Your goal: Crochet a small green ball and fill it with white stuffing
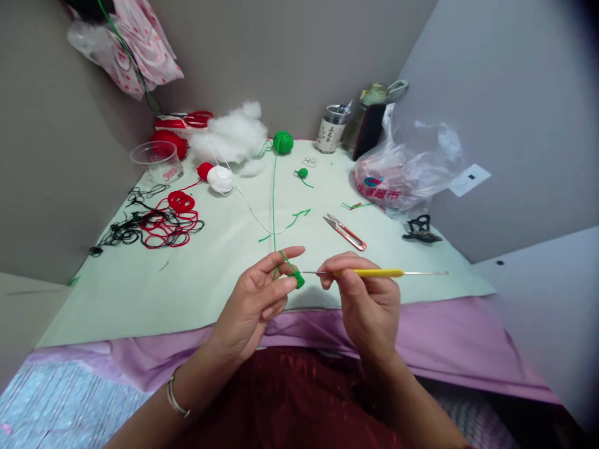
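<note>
My left hand (pixel 262 290) pinches a small green crochet piece (pixel 298 280) between thumb and fingers, its index finger stretched out. Green yarn (pixel 274 206) loops over that finger and runs back across the table to a green yarn ball (pixel 283 143). My right hand (pixel 367 296) is closed around the yellow handle of a crochet hook (pixel 379 273). The hook's thin metal tip points left and lies close beside the green piece; whether it touches a stitch I cannot tell.
Thread snips (pixel 345 232) lie ahead of my right hand. Tangled red yarn (pixel 175 218) and black yarn (pixel 122 231) are at left, near a clear plastic cup (pixel 159 163). White stuffing (pixel 231 134) sits at the back. A plastic bag (pixel 402 171) and black hair clip (pixel 422 229) stand right.
</note>
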`<control>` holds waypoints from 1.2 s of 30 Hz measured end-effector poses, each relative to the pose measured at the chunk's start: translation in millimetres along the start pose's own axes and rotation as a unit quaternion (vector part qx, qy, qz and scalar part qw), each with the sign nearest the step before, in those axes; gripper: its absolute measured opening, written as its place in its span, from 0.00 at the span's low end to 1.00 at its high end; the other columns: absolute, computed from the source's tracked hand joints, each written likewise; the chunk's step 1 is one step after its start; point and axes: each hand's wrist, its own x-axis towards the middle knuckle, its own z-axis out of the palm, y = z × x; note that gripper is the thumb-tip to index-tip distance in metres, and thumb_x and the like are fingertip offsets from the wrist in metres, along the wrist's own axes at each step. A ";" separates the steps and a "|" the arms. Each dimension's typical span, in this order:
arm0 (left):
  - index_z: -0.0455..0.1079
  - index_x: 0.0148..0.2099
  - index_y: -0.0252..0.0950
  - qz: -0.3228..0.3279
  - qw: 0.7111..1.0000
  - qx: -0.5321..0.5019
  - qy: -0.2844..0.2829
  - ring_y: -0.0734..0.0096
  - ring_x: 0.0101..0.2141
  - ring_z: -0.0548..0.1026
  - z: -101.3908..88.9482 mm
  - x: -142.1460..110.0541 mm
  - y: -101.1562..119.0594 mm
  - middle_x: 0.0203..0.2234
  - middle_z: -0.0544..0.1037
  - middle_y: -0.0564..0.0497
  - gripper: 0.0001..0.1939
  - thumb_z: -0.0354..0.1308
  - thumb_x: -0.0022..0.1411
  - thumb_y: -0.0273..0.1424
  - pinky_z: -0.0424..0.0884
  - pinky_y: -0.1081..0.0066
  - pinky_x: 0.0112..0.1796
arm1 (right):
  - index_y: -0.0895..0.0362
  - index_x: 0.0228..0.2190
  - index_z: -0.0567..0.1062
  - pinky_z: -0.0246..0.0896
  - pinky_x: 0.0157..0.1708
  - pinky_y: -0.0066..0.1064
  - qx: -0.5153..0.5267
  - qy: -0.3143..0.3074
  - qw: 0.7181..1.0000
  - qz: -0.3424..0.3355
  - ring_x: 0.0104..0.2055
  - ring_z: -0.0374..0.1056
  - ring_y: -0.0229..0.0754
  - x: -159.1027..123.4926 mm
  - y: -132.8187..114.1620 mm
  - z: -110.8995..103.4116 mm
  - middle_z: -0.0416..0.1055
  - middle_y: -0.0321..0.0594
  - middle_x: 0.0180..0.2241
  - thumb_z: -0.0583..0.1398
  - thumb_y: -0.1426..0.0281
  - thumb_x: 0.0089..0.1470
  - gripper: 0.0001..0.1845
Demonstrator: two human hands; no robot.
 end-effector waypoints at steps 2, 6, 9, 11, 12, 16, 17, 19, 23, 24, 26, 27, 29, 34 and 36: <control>0.81 0.53 0.42 0.016 0.999 0.032 0.007 0.92 0.19 0.53 1.2 -1.3 -1.0 0.36 0.71 0.55 0.20 0.72 0.58 0.29 0.46 0.80 0.19 | 0.52 0.39 0.83 0.67 0.32 0.32 0.036 -0.007 0.999 0.027 0.31 0.71 0.38 -0.3 2.6 -0.2 0.78 0.37 0.33 0.61 0.69 0.67 0.09; 0.81 0.52 0.45 0.049 0.996 0.073 0.016 0.89 0.20 0.56 1.5 -1.9 -4.6 0.34 0.70 0.56 0.18 0.73 0.58 0.32 0.51 0.80 0.21 | 0.51 0.39 0.83 0.67 0.35 0.31 0.057 0.019 0.997 0.054 0.32 0.71 0.37 -2.5 4.3 1.6 0.78 0.37 0.34 0.61 0.69 0.67 0.09; 0.81 0.51 0.46 0.059 0.994 0.087 0.014 0.88 0.22 0.58 0.4 -2.0 -6.4 0.34 0.70 0.56 0.17 0.73 0.59 0.33 0.53 0.80 0.23 | 0.51 0.39 0.83 0.67 0.35 0.32 0.054 0.049 0.996 0.046 0.33 0.71 0.38 -2.6 1.1 2.7 0.77 0.37 0.34 0.61 0.69 0.67 0.09; 0.81 0.51 0.47 0.055 0.994 0.091 0.012 0.88 0.22 0.58 0.1 -2.3 -6.8 0.34 0.70 0.56 0.17 0.73 0.59 0.34 0.52 0.80 0.23 | 0.52 0.38 0.83 0.67 0.34 0.32 0.057 0.042 0.997 0.040 0.32 0.71 0.38 -2.3 -1.7 2.5 0.77 0.37 0.33 0.61 0.70 0.67 0.09; 0.81 0.51 0.47 0.052 0.994 0.092 0.011 0.88 0.22 0.57 0.1 -2.5 -6.8 0.33 0.70 0.56 0.17 0.72 0.59 0.34 0.51 0.79 0.22 | 0.52 0.38 0.83 0.66 0.34 0.33 0.059 0.031 0.997 0.038 0.32 0.70 0.38 -2.2 -2.8 2.1 0.76 0.37 0.33 0.61 0.70 0.67 0.09; 0.81 0.52 0.46 0.049 0.994 0.095 0.006 0.88 0.21 0.57 0.5 -2.8 -6.0 0.32 0.69 0.57 0.17 0.72 0.60 0.35 0.48 0.79 0.21 | 0.53 0.39 0.83 0.66 0.34 0.33 0.061 -0.002 0.998 0.029 0.33 0.70 0.38 -2.9 -3.6 0.1 0.77 0.38 0.34 0.60 0.71 0.67 0.10; 0.81 0.51 0.45 0.050 0.994 0.097 0.005 0.88 0.21 0.57 0.6 -2.7 -5.8 0.32 0.69 0.57 0.17 0.72 0.60 0.35 0.48 0.79 0.21 | 0.53 0.39 0.83 0.65 0.34 0.33 0.061 -0.006 0.998 0.028 0.33 0.70 0.38 -3.1 -3.1 -0.4 0.77 0.38 0.34 0.60 0.71 0.68 0.10; 0.81 0.51 0.45 0.051 0.994 0.100 0.005 0.89 0.21 0.57 0.6 -2.7 -5.6 0.32 0.69 0.57 0.16 0.72 0.60 0.35 0.48 0.78 0.21 | 0.53 0.40 0.83 0.65 0.35 0.33 0.060 -0.011 0.998 0.029 0.34 0.69 0.38 -3.2 -1.7 -1.2 0.77 0.38 0.34 0.59 0.71 0.68 0.10; 0.81 0.51 0.45 0.049 0.994 0.102 0.002 0.89 0.21 0.56 0.5 -2.6 -5.5 0.33 0.69 0.57 0.16 0.72 0.60 0.35 0.47 0.78 0.22 | 0.53 0.40 0.83 0.65 0.35 0.33 0.057 -0.014 0.998 0.029 0.34 0.69 0.38 -2.4 -0.9 -2.5 0.77 0.38 0.34 0.59 0.71 0.68 0.10; 0.81 0.51 0.45 0.050 0.993 0.103 0.001 0.88 0.21 0.56 0.5 -2.6 -5.4 0.33 0.68 0.57 0.16 0.72 0.60 0.35 0.47 0.78 0.22 | 0.53 0.40 0.83 0.65 0.35 0.33 0.057 -0.015 0.998 0.028 0.34 0.70 0.38 -2.2 -1.2 -2.7 0.77 0.38 0.35 0.59 0.72 0.68 0.10; 0.81 0.52 0.46 0.049 0.993 0.103 -0.001 0.88 0.21 0.56 0.6 -2.6 -4.9 0.33 0.68 0.57 0.17 0.72 0.60 0.35 0.48 0.78 0.22 | 0.53 0.40 0.83 0.65 0.35 0.33 0.058 -0.016 0.998 0.028 0.34 0.70 0.38 -2.1 -2.1 -3.2 0.77 0.38 0.35 0.59 0.72 0.68 0.11; 0.81 0.52 0.46 0.049 0.993 0.104 -0.002 0.88 0.22 0.56 0.6 -2.6 -4.7 0.33 0.68 0.57 0.17 0.72 0.60 0.35 0.48 0.78 0.23 | 0.53 0.40 0.83 0.65 0.35 0.33 0.060 -0.015 0.998 0.028 0.34 0.70 0.38 -2.1 -2.5 -3.3 0.77 0.38 0.35 0.59 0.72 0.68 0.11; 0.81 0.52 0.46 0.050 0.993 0.106 -0.003 0.88 0.22 0.56 0.6 -2.7 -4.1 0.33 0.68 0.57 0.17 0.71 0.60 0.35 0.48 0.78 0.23 | 0.53 0.40 0.83 0.65 0.35 0.33 0.063 -0.014 0.997 0.029 0.34 0.70 0.38 -2.3 -3.2 -3.5 0.77 0.37 0.35 0.59 0.72 0.68 0.11; 0.80 0.52 0.46 0.048 0.993 0.111 -0.003 0.87 0.22 0.56 -0.2 -3.2 -3.6 0.33 0.68 0.57 0.17 0.71 0.60 0.34 0.49 0.78 0.23 | 0.53 0.40 0.83 0.65 0.34 0.33 0.059 -0.023 0.998 0.030 0.34 0.69 0.38 -2.2 -3.6 -3.4 0.77 0.38 0.34 0.59 0.72 0.68 0.11; 0.80 0.52 0.46 0.046 0.993 0.112 -0.005 0.87 0.22 0.56 -0.8 -3.2 -3.7 0.33 0.69 0.57 0.17 0.71 0.60 0.34 0.48 0.77 0.23 | 0.53 0.40 0.83 0.64 0.34 0.33 0.056 -0.025 0.998 0.028 0.34 0.69 0.38 -1.6 -3.9 -3.7 0.77 0.38 0.34 0.59 0.72 0.68 0.11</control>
